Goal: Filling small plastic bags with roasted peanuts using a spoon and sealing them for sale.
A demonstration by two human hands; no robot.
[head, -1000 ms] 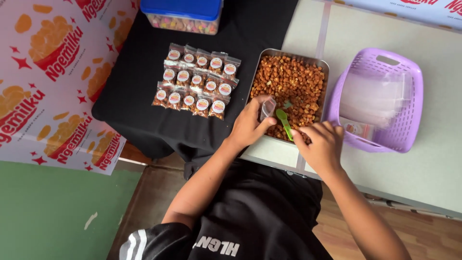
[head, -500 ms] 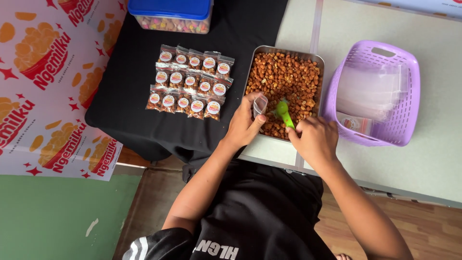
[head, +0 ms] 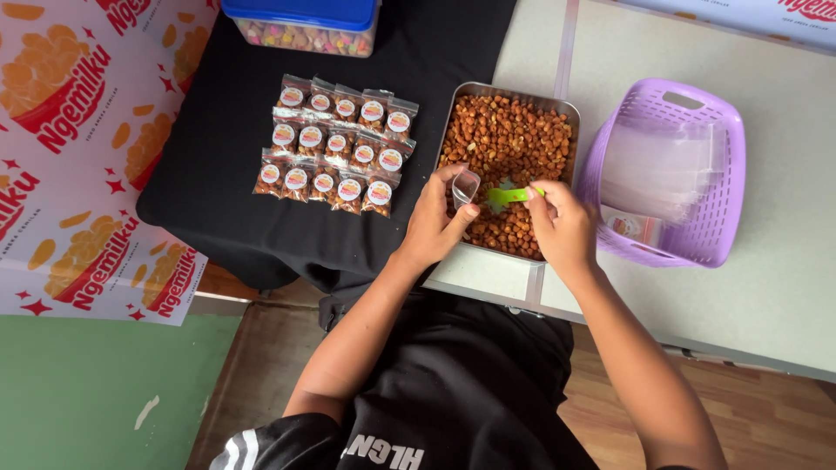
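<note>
pale tabletop (head: pixel 784 287) right, black cloth (head: pixel 226 200) centre-left, green floor (head: pixel 87 392) lower left (wood planks (head: pixel 766 409) lower right), daylight.

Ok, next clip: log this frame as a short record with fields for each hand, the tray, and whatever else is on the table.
left hand: holds a small clear pouch open over the tray
right hand: holds a green scoop, its bowl pointing toward the pouch
metal tray: rectangular, filled with brown coated snack pieces
filled packets: three rows on the black cloth, each with a round label
purple basket: right of the tray, holds empty clear pouches
blue-lidded tub: at the top edge
</note>
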